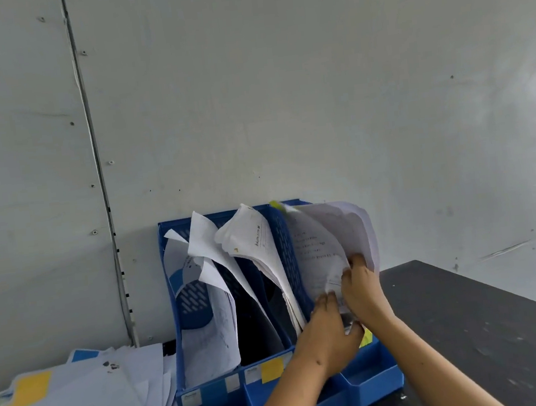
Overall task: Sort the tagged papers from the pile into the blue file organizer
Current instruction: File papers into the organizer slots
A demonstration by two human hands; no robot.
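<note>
Blue plastic file organizer (pixel 215 403), three upright compartments, standing on dark table (pixel 491 328) against grey wall (pixel 280 85). Left compartment: a few curled white sheets (pixel 206 325). Middle compartment: thicker sheaf (pixel 254 247), leaning left, yellow sticky label (pixel 271 370) on front below it. Right compartment: printed papers (pixel 324 246), bowed outward to the right, yellow-green tag (pixel 277 206) at top edge. Left hand (pixel 326 332): fingers together, laid against lower edge of those papers. Right hand (pixel 361 289): fingers curled, pinching same papers near bottom. Loose pile (pixel 82 404) of tagged papers just left of organizer, yellow tag (pixel 31 389) on upper sheet.
</note>
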